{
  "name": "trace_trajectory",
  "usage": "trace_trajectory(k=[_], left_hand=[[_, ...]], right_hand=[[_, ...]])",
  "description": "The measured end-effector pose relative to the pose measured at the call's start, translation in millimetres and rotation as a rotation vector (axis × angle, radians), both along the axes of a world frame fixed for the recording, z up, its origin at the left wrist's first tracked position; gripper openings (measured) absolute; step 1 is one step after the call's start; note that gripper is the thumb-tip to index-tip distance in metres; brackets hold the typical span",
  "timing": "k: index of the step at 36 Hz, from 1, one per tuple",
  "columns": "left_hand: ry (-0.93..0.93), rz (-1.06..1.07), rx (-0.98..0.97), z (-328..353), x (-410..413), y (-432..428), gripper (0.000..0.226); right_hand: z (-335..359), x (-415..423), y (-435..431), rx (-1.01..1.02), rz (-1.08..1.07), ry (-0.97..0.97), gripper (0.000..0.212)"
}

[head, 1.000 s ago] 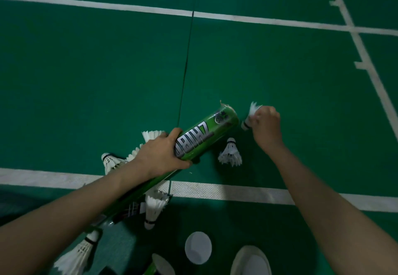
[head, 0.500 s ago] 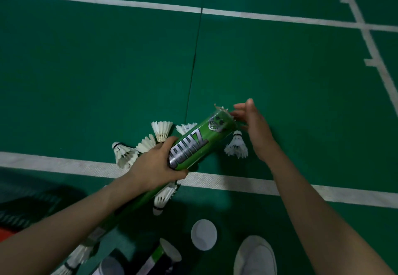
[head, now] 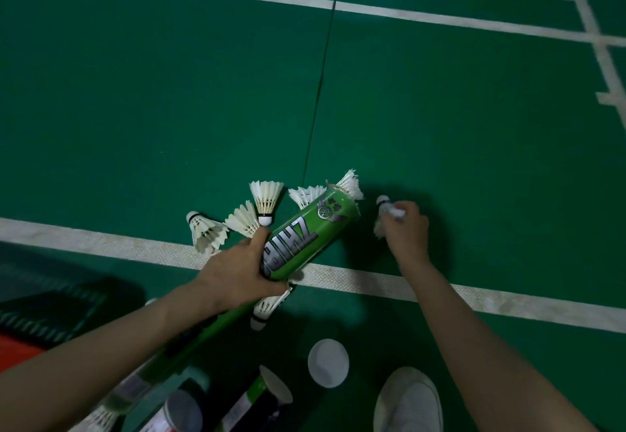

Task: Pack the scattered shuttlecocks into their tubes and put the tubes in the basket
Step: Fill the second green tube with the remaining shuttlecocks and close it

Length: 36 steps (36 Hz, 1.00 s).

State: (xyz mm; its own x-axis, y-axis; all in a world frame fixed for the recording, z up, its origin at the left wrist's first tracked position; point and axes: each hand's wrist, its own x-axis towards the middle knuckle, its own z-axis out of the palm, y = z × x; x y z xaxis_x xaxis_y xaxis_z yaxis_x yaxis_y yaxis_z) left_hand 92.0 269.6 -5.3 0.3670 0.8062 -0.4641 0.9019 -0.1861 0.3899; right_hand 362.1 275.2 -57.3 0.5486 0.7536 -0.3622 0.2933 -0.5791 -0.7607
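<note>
Head view: the left hand [head: 237, 276] is clenched round the middle of a green tube [head: 305, 235], thumb on top. It holds the tube slanted over the green floor [head: 474, 144], open mouth pointing up and to the right. White feathers [head: 350, 188] of a shuttlecock stick out of that mouth. Just right of the mouth, apart from the tube, the right hand [head: 406, 232] pinches another shuttlecock [head: 384, 208] in curled fingers, its cork tip toward the top. Whether this one touches the floor cannot be told. Left of the tube a cluster [head: 244, 220] of four shuttlecocks lies on the floor, close together, the nearest partly hidden behind the tube near its mouth. Under the tube, just below the left hand, a lower shuttlecock [head: 266, 309] lies with its cork toward the bottom. A white line [head: 474, 296] runs across the floor beneath the tube. Below the tube a round white cap [head: 328, 362] lies flat on the floor. Beside the cap, further down, a second tube [head: 257, 397] lies with its pale end up, and left of it is a third tube [head: 176, 414] with a grey end. A stray shuttlecock [head: 98, 419] sits at the bottom edge, below the tube's lower end. Right of the cap is a white shoe [head: 408, 401].
</note>
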Motion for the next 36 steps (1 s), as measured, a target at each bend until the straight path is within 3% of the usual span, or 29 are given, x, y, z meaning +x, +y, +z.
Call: trace_trajectory(k=[4,6,10,14,16,18,22,24,26,29,33,36], left_hand=[[0.003,-0.049,0.035,1.9,-0.2,3.1,0.083],[-0.004,-0.078,0.044,1.4,-1.3,4.3,0.082],[-0.016,-0.138,0.042,3.0,-2.5,6.1,0.082],[-0.040,-0.175,0.075,8.6,-0.2,6.8,0.085],[-0.039,-0.181,0.096,10.3,0.4,6.5,0.087],[-0.016,-0.187,0.115,10.4,-1.6,7.4,0.089],[0.051,-0.148,0.125,4.4,-13.1,11.5,0.094],[0.053,-0.116,0.125,1.5,-17.4,14.0,0.094],[0.032,-0.063,0.108,1.0,-21.3,16.0,0.092],[0.015,-0.002,0.069,-0.4,-27.5,18.3,0.088],[0.002,0.038,0.030,-4.0,-35.2,17.8,0.082],[0.009,0.054,0.025,-5.9,-37.4,17.5,0.079]], right_hand=[[35.3,9.2,6.4,0.107,-0.076,0.335,0.012],[49.1,12.6,6.4,0.057,0.063,0.434,0.017],[62.4,12.8,4.2,-0.077,0.425,0.416,0.018],[62.5,-3.8,2.8,-0.040,0.390,0.566,0.034],[55.1,-14.5,5.0,-0.004,0.320,0.633,0.053],[48.2,-24.1,8.9,-0.013,0.387,0.610,0.072],[44.4,-37.6,22.2,-0.019,0.433,0.629,0.078],[40.3,-40.7,32.4,0.085,0.262,0.579,0.064],[33.9,-41.3,43.5,0.171,0.069,0.402,0.047],[19.7,-40.8,56.0,0.083,0.191,0.082,0.022],[-0.4,-38.6,57.6,-0.129,0.297,0.224,0.030],[-0.8,-35.4,53.4,0.033,0.185,0.097,0.022]])
